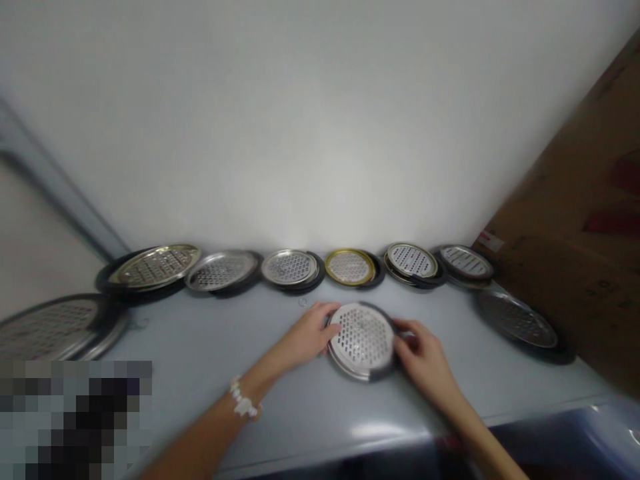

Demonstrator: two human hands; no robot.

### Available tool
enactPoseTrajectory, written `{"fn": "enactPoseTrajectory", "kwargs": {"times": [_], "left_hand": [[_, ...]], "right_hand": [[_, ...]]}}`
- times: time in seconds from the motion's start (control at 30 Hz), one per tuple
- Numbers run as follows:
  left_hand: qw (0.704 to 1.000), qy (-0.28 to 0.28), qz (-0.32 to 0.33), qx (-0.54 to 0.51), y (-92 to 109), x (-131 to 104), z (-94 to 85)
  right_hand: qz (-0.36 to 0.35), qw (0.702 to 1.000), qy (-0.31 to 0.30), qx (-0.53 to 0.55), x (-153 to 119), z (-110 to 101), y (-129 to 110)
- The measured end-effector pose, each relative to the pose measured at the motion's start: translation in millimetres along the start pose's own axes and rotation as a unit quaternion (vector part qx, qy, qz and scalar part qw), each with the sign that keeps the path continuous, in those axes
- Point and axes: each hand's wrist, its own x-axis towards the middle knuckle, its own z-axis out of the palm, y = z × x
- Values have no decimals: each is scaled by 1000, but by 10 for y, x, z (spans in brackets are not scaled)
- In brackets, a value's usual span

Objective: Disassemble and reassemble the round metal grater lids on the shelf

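Between my two hands is a round metal grater, its perforated face up and a black edge showing along its right side. My left hand grips the left rim, thumb on top. On the black right edge, my right hand closes with bent fingers, slightly blurred. The grater is just over the grey table or resting on it; I cannot tell which. A bracelet of white beads circles my left wrist.
Along the white wall lie several similar round graters, among them a gold-rimmed one. More sit at the sides, such as a dark one on the right. Brown cardboard boxes stand beyond the right edge of the grey table.
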Motion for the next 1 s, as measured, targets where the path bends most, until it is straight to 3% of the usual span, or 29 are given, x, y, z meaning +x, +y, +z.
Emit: {"fn": "enactPoseTrajectory", "kwargs": {"times": [0.2,0.33,0.47,0.57,0.67,0.77,0.9,0.93,1.0], "left_hand": [[999,33,24,32,68,-38,40],[997,46,34,46,69,-31,27],[976,112,47,179,96,-23,-178],[941,157,-2,301,127,-39,-404],[926,145,-28,347,119,-53,-548],[929,119,-24,350,74,-55,-570],[927,94,-26,361,23,-46,-523],[927,91,-28,364,18,-44,-516],[927,87,-30,364,11,-42,-516]], "right_hand": [[-18,1000,9,-1,-20,21,-27],[7,1000,9,28,19,17,3],[38,998,48,16,113,-72,138],[44,994,89,-34,207,-224,313],[54,990,111,-72,320,-398,498],[30,981,155,-109,419,-492,552],[-82,959,234,-140,422,-329,177],[-113,965,207,-117,401,-230,9],[-172,978,94,-75,359,17,-359]]}}
